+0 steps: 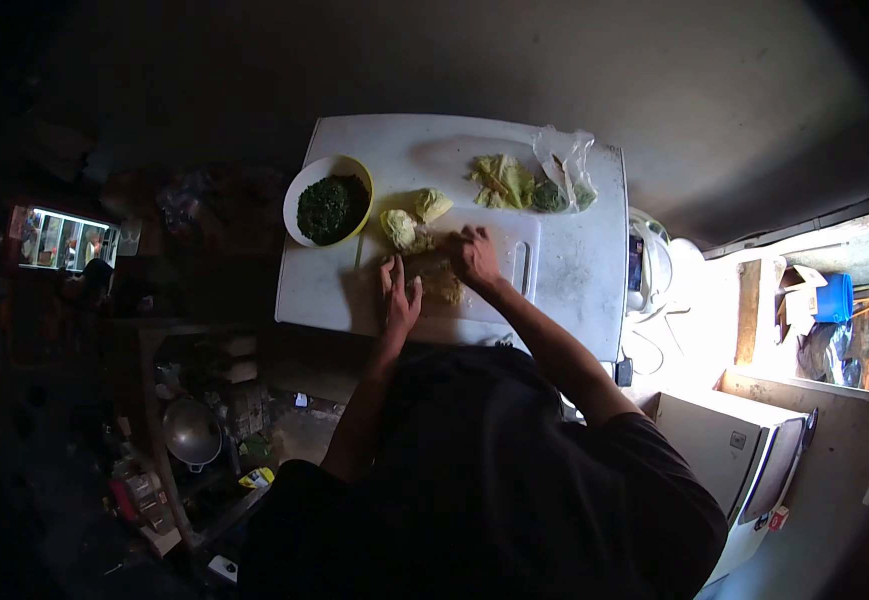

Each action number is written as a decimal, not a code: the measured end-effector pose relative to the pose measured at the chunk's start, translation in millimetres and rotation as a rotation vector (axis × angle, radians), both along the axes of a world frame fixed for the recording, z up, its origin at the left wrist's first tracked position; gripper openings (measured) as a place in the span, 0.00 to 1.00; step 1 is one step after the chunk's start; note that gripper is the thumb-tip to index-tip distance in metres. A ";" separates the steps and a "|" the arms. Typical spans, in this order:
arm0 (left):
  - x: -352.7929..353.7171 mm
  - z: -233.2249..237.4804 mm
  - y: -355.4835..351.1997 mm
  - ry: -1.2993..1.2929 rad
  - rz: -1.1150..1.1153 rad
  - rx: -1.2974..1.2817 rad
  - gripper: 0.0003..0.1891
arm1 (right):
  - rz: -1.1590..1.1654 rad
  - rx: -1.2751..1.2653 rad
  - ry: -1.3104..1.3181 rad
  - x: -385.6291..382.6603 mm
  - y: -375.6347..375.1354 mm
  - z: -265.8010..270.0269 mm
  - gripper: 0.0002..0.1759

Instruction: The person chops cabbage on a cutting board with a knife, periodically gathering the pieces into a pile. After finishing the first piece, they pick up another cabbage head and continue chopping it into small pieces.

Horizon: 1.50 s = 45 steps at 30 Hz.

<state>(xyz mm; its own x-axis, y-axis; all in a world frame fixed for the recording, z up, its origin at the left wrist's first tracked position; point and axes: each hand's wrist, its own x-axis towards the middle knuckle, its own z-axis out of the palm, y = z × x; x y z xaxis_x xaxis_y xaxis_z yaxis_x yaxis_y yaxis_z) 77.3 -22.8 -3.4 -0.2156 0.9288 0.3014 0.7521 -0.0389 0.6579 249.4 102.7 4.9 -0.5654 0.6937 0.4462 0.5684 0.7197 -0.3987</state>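
Both of my hands are over a white cutting board [507, 294] on a white table. My right hand [475, 258] is closed at the board's middle; what its fingers grip is too dark to make out. My left hand [399, 298] rests at the board's left side with its fingers apart, close to small cut pieces [446, 286]. Just beyond it sit a pale green cabbage piece [397, 228] and a second cabbage piece [432, 205]. A bowl [365, 228] of chopped dark greens [331, 208] stands at the table's left.
At the table's back right lie loose leaves [502, 182] and a clear plastic bag [575, 160] with greens. A white fridge [704, 445] stands at the lower right. Dark shelving with a metal pan [192, 432] is at the lower left.
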 end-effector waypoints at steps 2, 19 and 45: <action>-0.9 -0.8 5.0 0.005 0.005 0.073 0.34 | -0.022 0.112 0.046 -1.3 4.9 1.9 0.11; -3.3 -17.7 5.0 0.010 0.008 0.088 0.37 | -0.009 0.027 -0.030 -5.1 4.8 10.9 0.11; -5.9 5.2 1.2 -0.014 -0.040 0.022 0.36 | -0.003 -0.020 0.026 -8.2 7.3 41.4 0.11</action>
<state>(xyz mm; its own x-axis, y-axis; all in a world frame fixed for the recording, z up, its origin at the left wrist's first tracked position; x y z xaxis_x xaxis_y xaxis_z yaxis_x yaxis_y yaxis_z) 71.4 -21.6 1.8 -0.1824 0.9301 0.3188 0.7404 -0.0834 0.6669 241.2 110.0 46.3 -0.5517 0.7044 0.4465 0.5595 0.7097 -0.4282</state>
